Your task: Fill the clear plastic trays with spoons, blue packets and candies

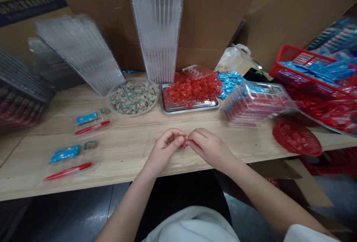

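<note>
At the left of the counter (pixel 119 165), two clear trays (pixel 96 155) are seen, each laid with a blue packet (pixel 64 154), a green-and-tan piece (pixel 90 145) and a red pen (pixel 68 171). Beyond them, similar pieces are heaped in a round dish (pixel 133 113).

Near the front edge, the left hand (pixel 164 147) is partly curled, with thumb and fingertips nearly closed. What seems to be a small reddish piece (pixel 186 140) is pinched between it and the right hand (pixel 209 148), whose fingers are bent and drawn together. Fine fingertip work appears to be in hand; a light, steady pinch is called for. What is being done to the piece cannot be told.

Behind the hands, red packets (pixel 195 89) are piled on a metal tray (pixel 192 110). Farther right, filled trays (pixel 256 104) are stacked beside a round red basket (pixel 315 147).
</note>
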The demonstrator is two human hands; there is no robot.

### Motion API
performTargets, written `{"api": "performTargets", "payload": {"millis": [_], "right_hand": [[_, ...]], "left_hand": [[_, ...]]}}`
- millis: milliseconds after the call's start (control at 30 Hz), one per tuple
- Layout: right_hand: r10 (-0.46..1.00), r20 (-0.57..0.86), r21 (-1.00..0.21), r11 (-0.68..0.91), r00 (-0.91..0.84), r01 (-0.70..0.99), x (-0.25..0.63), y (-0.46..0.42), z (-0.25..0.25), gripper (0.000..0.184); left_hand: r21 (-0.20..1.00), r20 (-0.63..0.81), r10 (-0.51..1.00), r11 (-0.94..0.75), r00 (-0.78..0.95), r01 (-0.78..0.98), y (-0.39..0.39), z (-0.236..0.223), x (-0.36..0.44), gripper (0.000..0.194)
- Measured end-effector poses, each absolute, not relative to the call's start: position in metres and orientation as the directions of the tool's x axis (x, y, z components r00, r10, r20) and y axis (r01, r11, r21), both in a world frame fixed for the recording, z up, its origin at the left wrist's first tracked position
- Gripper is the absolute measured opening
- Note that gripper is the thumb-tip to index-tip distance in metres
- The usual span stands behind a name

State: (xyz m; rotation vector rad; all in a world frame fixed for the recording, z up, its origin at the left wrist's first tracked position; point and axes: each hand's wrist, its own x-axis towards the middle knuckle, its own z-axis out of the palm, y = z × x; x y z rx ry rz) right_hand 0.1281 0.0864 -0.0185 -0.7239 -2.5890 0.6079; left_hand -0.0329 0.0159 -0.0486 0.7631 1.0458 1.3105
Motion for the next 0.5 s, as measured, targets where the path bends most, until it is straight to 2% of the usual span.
{"api": "performTargets", "payload": {"millis": [67,133,167,200,267,333,400,467,500], "right_hand": [[0.564,0.089,-0.732,0.596,-0.821,0.33,0.136,0.087,-0.019,0.021],[0.51,-0.027,-0.934,0.294,-0.86,0.204,0.145,0.084,-0.025,0.022],[0.479,-0.046,-0.986,0.121,-0.876,0.118,0.149,0.081,-0.031,0.023],[0.458,-0.045,-0.999,-0.047,-0.888,0.026,0.152,0.078,-0.038,0.024],[0.448,-0.025,-0.94,-0.315,-0.894,-0.132,0.158,0.068,-0.049,0.024],[0.476,-0.012,-0.841,-0.48,-0.88,-0.248,0.167,0.059,-0.051,0.023],[0.571,0.031,-0.784,-0.496,-0.821,-0.375,0.187,0.056,-0.041,0.024],[0.728,0.082,-0.84,-0.317,-0.681,-0.44,0.222,0.062,-0.024,0.028],[0.814,0.102,-0.907,-0.16,-0.571,-0.39,0.245,0.069,-0.016,0.03]], "left_hand": [[0.946,-0.157,0.987,0.163,0.043,-0.28,0.015,-0.048,-0.034,0.022],[0.95,-0.197,0.967,0.229,0.162,-0.21,0.012,-0.046,-0.034,0.028],[0.946,-0.221,0.95,0.264,0.219,-0.189,0.01,-0.044,-0.032,0.029],[0.943,-0.235,0.934,0.286,0.269,-0.17,0.008,-0.042,-0.03,0.03],[0.953,-0.222,0.913,0.278,0.341,-0.123,0.005,-0.038,-0.024,0.029],[0.979,-0.191,0.918,0.205,0.347,-0.004,0.004,-0.035,-0.02,0.024],[0.983,-0.163,0.953,0.134,0.256,0.129,0.005,-0.038,-0.019,0.021],[0.983,-0.153,0.981,0.139,0.122,0.117,0.007,-0.044,-0.022,0.023],[0.987,-0.159,0.985,0.157,0.065,0.035,0.008,-0.047,-0.024,0.025]]}}
